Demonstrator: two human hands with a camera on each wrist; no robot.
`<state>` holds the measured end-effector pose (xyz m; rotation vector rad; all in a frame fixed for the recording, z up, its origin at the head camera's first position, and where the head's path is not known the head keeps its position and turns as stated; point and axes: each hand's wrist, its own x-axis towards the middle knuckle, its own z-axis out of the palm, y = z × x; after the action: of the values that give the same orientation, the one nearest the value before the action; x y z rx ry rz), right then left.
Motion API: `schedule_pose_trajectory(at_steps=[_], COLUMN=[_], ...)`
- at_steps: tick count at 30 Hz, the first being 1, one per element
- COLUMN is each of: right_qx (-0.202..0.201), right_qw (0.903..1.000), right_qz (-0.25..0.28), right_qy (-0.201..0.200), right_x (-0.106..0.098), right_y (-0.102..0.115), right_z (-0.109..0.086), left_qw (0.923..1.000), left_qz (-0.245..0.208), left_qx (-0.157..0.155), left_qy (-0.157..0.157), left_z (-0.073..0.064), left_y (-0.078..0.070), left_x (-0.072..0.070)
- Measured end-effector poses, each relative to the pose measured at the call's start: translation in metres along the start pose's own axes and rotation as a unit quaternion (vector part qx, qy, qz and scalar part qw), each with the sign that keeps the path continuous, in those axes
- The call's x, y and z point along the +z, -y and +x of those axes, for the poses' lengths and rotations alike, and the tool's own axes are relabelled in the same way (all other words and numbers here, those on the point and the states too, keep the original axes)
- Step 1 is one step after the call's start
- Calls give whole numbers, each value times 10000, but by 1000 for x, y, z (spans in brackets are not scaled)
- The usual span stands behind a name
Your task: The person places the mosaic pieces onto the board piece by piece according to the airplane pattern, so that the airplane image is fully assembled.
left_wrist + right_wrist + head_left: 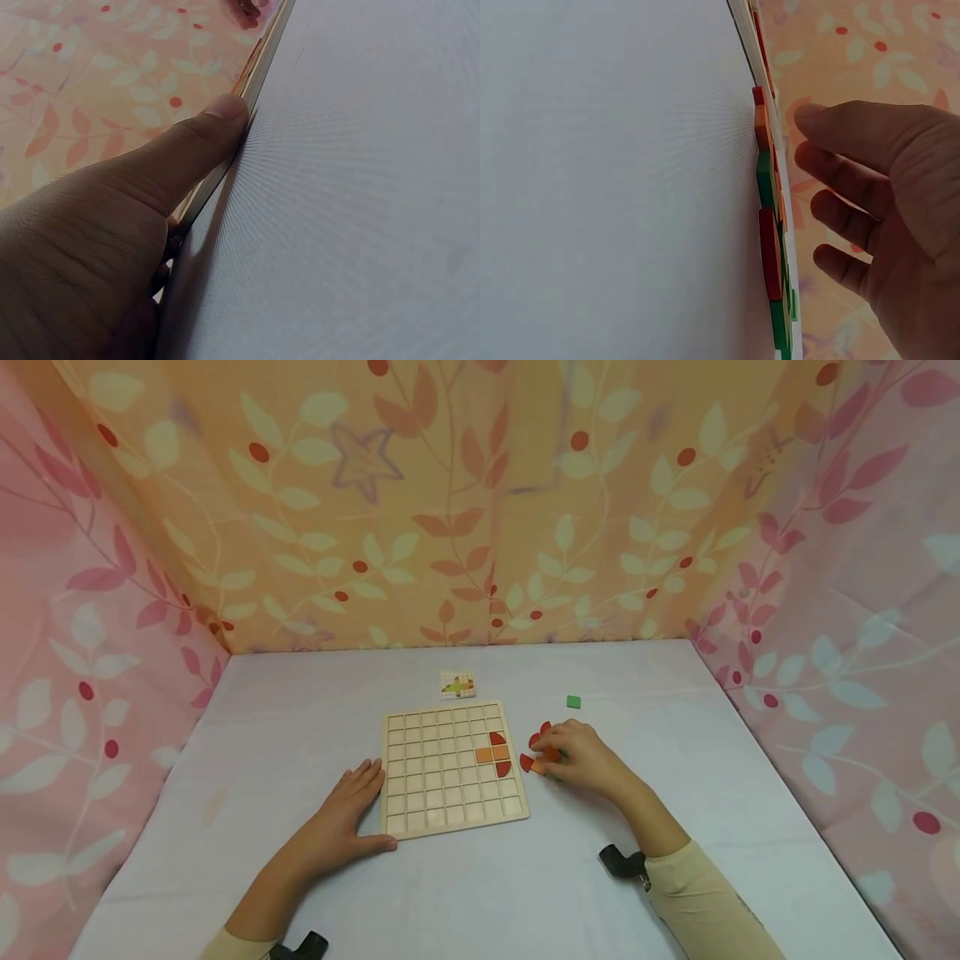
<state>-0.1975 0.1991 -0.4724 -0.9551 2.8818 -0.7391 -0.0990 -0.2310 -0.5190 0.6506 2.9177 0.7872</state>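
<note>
A pale wooden grid board (442,793) lies on the table. Toward its right edge sit two orange squares (483,755) between two red rounded pieces (502,769). My left hand (347,806) rests along the board's left side, fingers straight and thumb touching the front corner. My right hand (581,756) hovers over a cluster of loose pieces beside the board, partly covering them. Red pieces (770,255), green pieces (765,178) and an orange one (762,127) show in the right wrist view. There, its fingers are loosely bent, with nothing between thumb and fingertips.
Behind the board lies a small picture card (457,685) with a coloured pattern on a grid. A lone green square (573,702) sits beyond the right hand. White cloth (300,710) covers the table, and patterned fabric walls (480,527) surround it on three sides.
</note>
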Motion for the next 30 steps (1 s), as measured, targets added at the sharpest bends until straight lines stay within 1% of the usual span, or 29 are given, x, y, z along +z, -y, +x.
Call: schedule_pose_trajectory(at_steps=[8,30], right_qx=[80,140], right_qw=[9985,9970], right_qz=[-468,-721], right_qy=[262,256], right_x=[9,11], right_y=[-7,-4], right_z=[1,-1], left_qw=[10000,10000], left_qz=[17,28], left_qx=[23,11], left_qy=[-1,-9], left_z=[0,0], left_y=[3,-1], left_x=[2,-1])
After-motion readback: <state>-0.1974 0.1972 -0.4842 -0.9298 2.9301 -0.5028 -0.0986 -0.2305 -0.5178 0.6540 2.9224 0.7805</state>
